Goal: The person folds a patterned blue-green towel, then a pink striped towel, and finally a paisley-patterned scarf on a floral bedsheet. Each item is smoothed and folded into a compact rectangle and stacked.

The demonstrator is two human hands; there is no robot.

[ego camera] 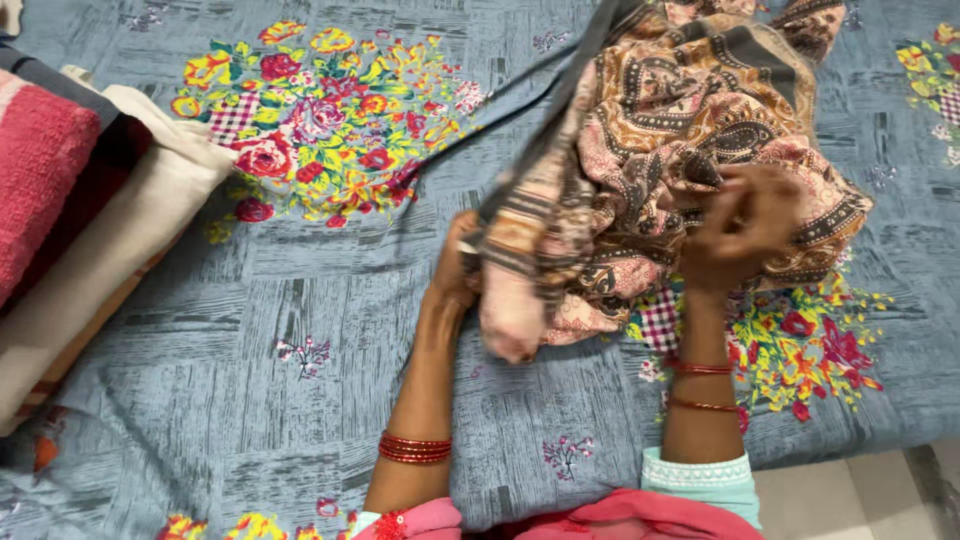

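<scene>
1. Paisley-printed fabric (690,130), a soft bundled cloth in brown, pink and grey with a striped border, is held bunched above the far right part of the bed, clear of the bedsheet.
2. Left hand (455,265): grip closed on the striped lower edge of the cloth; a fold hangs just below it. A stack of red bangles (415,448) sits on this forearm.
3. Right hand (740,230): fingers pinched shut on a gathered section of the same cloth, at the middle of the bundle. The image is blurred here, so the exact pinch point cannot be told.
4. Support: the blue-grey bedsheet (250,380) with floral patches covers the bed beneath both arms.
5. Adjacent items: a pile of folded textiles (90,220), red, dark and cream, lies at the left edge, well apart from the bundle.
6. Step in hand, as judged: sorting out the bunched cloth to find its edges.
7. Next move calls for: both hands locating matching corners and drawing them apart, so the cloth hangs open without twists.
</scene>
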